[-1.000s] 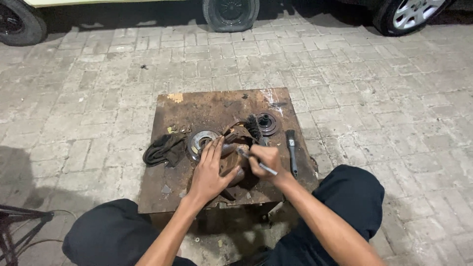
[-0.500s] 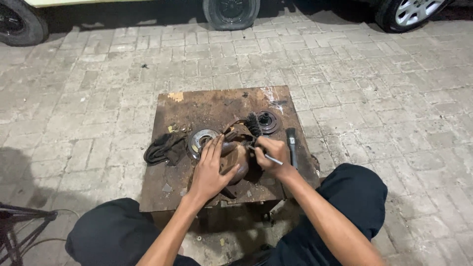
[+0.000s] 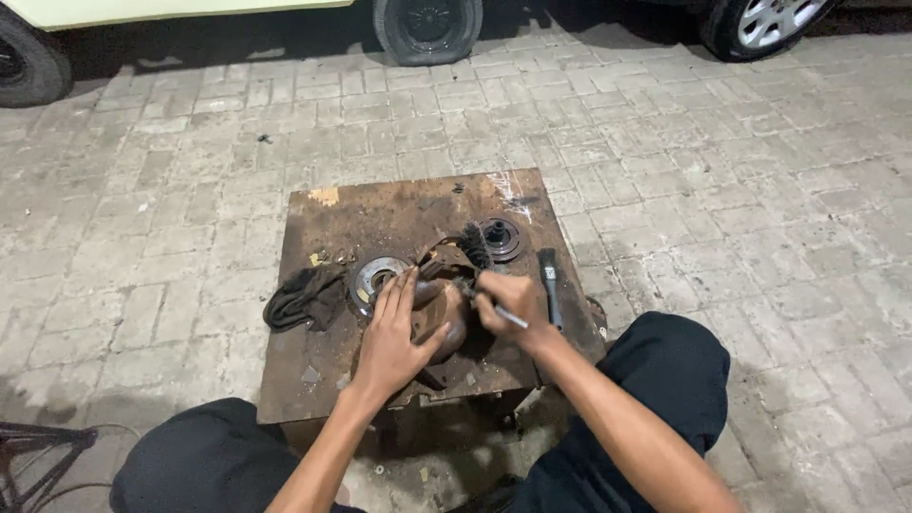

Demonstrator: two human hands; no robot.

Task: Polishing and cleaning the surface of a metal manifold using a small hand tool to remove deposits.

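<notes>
The left hand point(image 3: 391, 332) lies flat, fingers spread, on a rusty metal part point(image 3: 439, 309) atop the rusty table point(image 3: 399, 204); the right hand point(image 3: 513, 302) grips a thin tool point(image 3: 502, 313) beside it.

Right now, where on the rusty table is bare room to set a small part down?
The table's far strip beyond the round disc and hub is bare. The near left corner below the black rag is mostly bare. The middle is crowded around both hands.

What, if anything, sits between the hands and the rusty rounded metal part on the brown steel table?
Nothing visible. The left hand rests flat on the rusty rounded metal part, and the right hand, gripping a thin metal tool, meets it from the other side.
</notes>
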